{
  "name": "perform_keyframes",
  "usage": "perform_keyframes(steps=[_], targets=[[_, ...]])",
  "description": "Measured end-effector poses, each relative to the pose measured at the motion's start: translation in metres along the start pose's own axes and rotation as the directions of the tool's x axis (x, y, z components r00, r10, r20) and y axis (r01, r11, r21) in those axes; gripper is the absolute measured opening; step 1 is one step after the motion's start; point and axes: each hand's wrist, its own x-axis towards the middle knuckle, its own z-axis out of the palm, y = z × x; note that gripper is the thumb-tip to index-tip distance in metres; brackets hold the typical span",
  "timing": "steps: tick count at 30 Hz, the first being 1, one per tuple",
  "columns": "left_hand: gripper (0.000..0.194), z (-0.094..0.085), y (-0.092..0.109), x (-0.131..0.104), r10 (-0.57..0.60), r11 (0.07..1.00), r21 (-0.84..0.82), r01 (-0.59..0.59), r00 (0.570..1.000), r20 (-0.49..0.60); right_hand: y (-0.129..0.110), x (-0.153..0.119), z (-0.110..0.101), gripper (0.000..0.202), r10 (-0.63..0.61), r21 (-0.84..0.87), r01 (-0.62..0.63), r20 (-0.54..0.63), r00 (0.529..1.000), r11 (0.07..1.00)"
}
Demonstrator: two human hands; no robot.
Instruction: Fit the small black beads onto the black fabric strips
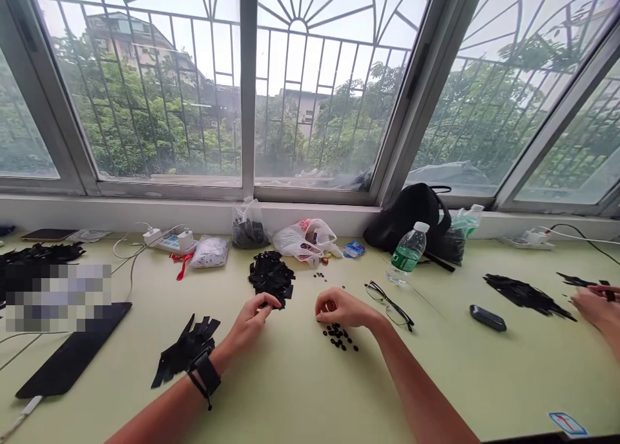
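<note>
My left hand [256,316], with a dark band on its wrist, has its thumb and forefinger pinched together at the near edge of a pile of short black strips [270,277]. What lies between those fingertips is hidden. My right hand [343,307] is curled, fingertips low over the table, with a tiny dark thing at their tips that is too small to name. Just below it lie several small black rings [335,333], partly covered by the hand. A second pile of longer black strips [186,348] lies beside my left forearm.
Eyeglasses [390,305] and a water bottle [407,253] stand right of my right hand. Plastic bags [306,241] and a black backpack [404,218] line the window. At far right, another person's hand [597,310] is near black strips [526,295] and a dark case [487,317].
</note>
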Motion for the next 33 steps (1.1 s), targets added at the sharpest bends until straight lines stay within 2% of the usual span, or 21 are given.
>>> perform_keyframes(steps=[3, 7, 12, 15, 18, 22, 25, 28, 33], targets=[[0.024, 0.000, -0.007, 0.002, -0.102, 0.984, -0.151, 0.097, 0.994, -0.028, 0.002, 0.001, 0.001, 0.017, 0.000, -0.004, 0.000, 0.004, 1.000, 1.000], [0.029, -0.001, -0.012, 0.003, -0.199, 0.906, -0.390, 0.167, 0.979, -0.044, 0.004, 0.002, 0.003, 0.016, 0.007, -0.018, -0.007, -0.002, 1.000, 1.000], [0.036, -0.006, -0.020, 0.007, -0.250, 0.835, -0.512, 0.202, 0.968, -0.024, 0.005, 0.004, 0.008, 0.011, -0.008, -0.015, 0.008, -0.016, 1.000, 1.000], [0.036, -0.005, -0.021, 0.008, -0.238, 0.837, -0.515, 0.184, 0.970, -0.041, -0.001, 0.006, 0.011, 0.012, -0.034, 0.027, 0.037, -0.085, 0.996, 0.999], [0.034, -0.003, -0.016, 0.007, -0.226, 0.870, -0.463, 0.170, 0.972, -0.068, -0.016, 0.010, 0.017, 0.018, -0.095, 0.125, 0.119, -0.185, 0.978, 0.985], [0.033, 0.002, -0.011, 0.004, -0.206, 0.901, -0.405, 0.158, 0.975, -0.078, -0.045, 0.019, 0.036, 0.023, -0.188, 0.241, 0.268, -0.311, 0.932, 0.933], [0.035, 0.005, -0.013, 0.003, -0.191, 0.911, -0.380, 0.160, 0.981, -0.044, -0.059, 0.025, 0.054, 0.024, -0.214, 0.258, 0.324, -0.377, 0.901, 0.910], [0.036, 0.006, -0.015, 0.004, -0.173, 0.913, -0.376, 0.159, 0.985, -0.004, -0.062, 0.029, 0.066, 0.026, -0.215, 0.274, 0.340, -0.399, 0.892, 0.900], [0.035, 0.007, -0.015, 0.003, -0.161, 0.907, -0.391, 0.158, 0.987, 0.025, -0.055, 0.032, 0.073, 0.031, -0.150, 0.422, 0.264, -0.284, 0.947, 0.867]])
